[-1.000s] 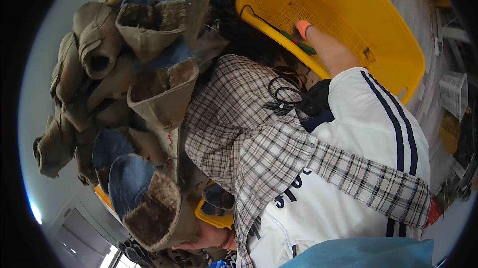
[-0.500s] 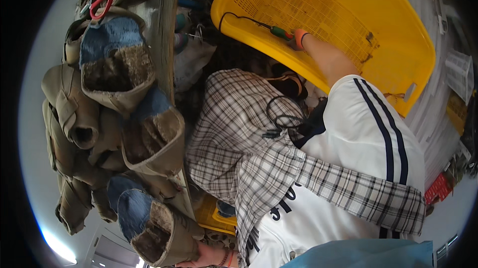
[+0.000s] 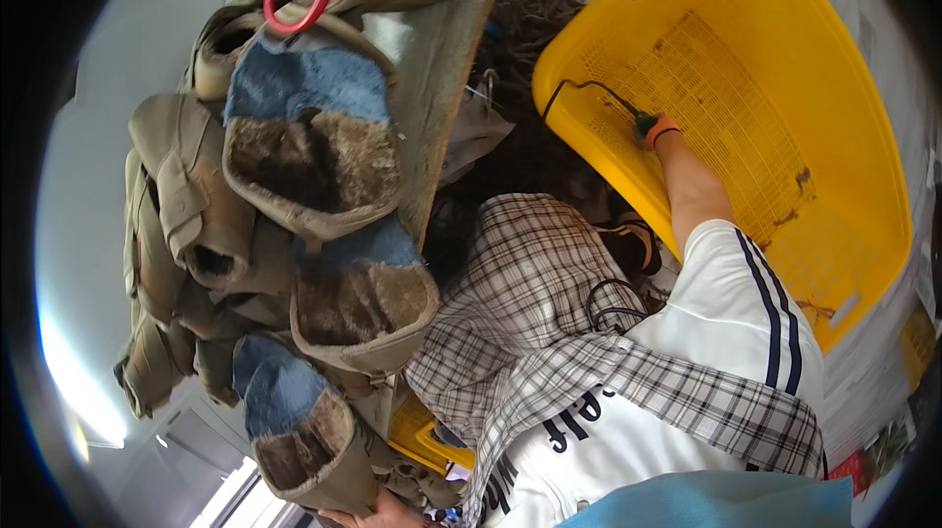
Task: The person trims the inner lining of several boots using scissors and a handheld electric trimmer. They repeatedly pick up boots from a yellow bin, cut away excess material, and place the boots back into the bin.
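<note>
My right hand (image 3: 655, 131) reaches into a large yellow plastic basket (image 3: 559, 86) at the upper right. An orange band shows at its wrist end, and its fingers are dark and small here. It is closed around the dark green handle (image 3: 642, 122) of a slim corded tool, whose black cord (image 3: 579, 85) runs over the basket's near-left rim. At the lower edge, my left hand (image 3: 371, 514) grips the underside of a khaki, fur-lined boot upper (image 3: 324, 445) with a blue fleecy flap. Part of that hand is cut off by the frame.
More fur-lined uppers (image 3: 319, 165) and rolled khaki pieces (image 3: 186, 175) are piled on a wooden table (image 3: 456, 67) at left. Red-handled scissors (image 3: 304, 0) lie on top. Dark scraps (image 3: 545, 13) lie beside the table, and a second yellow basket (image 3: 412, 430) stands below it.
The view has shifted, so the table, uppers and basket appear farther right. My right hand stays on the tool inside the basket. My left hand stays at the same upper, lower in the frame.
</note>
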